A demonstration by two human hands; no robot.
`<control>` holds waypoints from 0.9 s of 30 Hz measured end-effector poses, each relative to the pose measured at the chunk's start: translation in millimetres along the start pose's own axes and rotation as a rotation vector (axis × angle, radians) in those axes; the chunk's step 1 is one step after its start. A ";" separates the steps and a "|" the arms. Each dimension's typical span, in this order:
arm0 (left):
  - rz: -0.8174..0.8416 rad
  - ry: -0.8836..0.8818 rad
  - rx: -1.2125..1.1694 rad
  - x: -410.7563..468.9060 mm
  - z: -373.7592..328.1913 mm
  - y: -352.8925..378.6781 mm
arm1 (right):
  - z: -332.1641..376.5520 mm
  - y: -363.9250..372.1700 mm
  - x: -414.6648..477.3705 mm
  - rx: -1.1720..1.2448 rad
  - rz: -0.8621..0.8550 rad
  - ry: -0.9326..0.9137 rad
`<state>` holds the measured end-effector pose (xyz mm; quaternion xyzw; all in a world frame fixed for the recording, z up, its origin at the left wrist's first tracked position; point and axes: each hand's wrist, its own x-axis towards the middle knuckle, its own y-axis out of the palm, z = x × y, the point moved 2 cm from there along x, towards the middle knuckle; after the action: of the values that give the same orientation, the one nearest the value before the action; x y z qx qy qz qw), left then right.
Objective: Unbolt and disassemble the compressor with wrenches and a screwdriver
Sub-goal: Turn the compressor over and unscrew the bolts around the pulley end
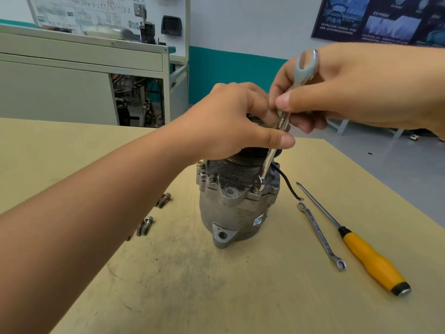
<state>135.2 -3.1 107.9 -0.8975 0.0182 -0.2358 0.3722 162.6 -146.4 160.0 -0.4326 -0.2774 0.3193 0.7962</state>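
Note:
A grey metal compressor point(231, 208) stands upright on the tan table point(192, 285). My left hand point(231, 121) grips its black pulley at the top. My right hand point(337, 92) pinches an open-end wrench point(280, 124) held nearly upright; the wrench's lower jaw sits on a bolt point(257, 188) on the compressor's flange, and its upper jaw sticks out above my fingers. Another bolt point(211, 177) stays in the flange at the left. Loose bolts point(164, 200) point(145, 225) lie on the table left of the compressor.
A ring wrench point(321, 235) and a yellow-handled screwdriver point(370, 259) lie on the table to the right. A black wire point(287, 183) hangs from the compressor. A grey cabinet point(72, 75) stands behind the table; the table's right edge runs diagonally.

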 end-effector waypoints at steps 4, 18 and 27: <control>-0.029 0.005 -0.003 2.1 -3.2 0.0 | 1.8 -4.2 -5.1 -0.012 0.018 -0.045; -0.145 -0.031 0.137 11.1 -7.3 13.9 | -15.1 -4.9 -0.1 0.382 0.025 0.134; 0.086 -0.118 -0.039 14.3 -0.4 -2.9 | -7.7 -2.7 6.2 0.161 0.004 0.175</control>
<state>147.3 -4.3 116.0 -0.9153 0.0394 -0.1657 0.3649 172.9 -146.9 159.7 -0.3941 -0.1796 0.3033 0.8488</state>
